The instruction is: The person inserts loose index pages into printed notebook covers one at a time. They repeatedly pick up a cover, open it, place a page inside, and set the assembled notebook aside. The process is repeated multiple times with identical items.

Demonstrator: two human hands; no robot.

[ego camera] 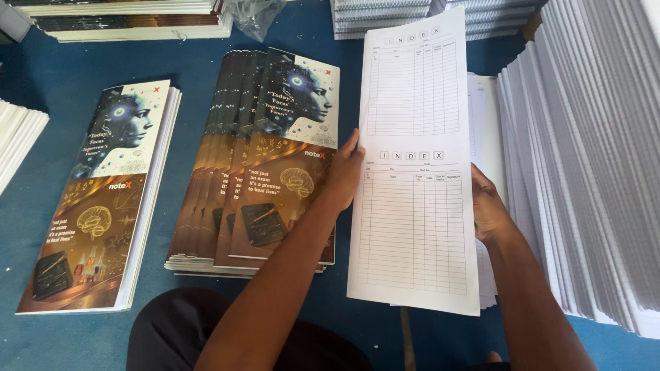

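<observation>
Index sheet (412, 172): long white page, two ruled table forms printed one above the other, held upright-ish above a low pile of like sheets (487, 124) on the blue desk (62, 89).

Left hand (342, 175): at the sheet's left edge, fingers mostly hidden behind the paper, thumb side showing; gripping the edge (judged from the lifted page). Right hand (489, 206): at the right edge, fingers curled behind the sheet, gripping it likewise.

Step in hand, as I read it: one sheet lifted clear of its pile, squared between both hands, not yet laid anywhere.

Surroundings: fanned cover stack (265, 165) just left of the left forearm, glossy covers with a head-profile picture. A second, squared cover pile (103, 199) further left, well apart. Tall ruled-paper stack (584, 151) leaning along the right side, near the right hand.

Next move would call for keeping the sheet flat and its edges aligned (thin paper, buckles easily) when it is set down.
</observation>
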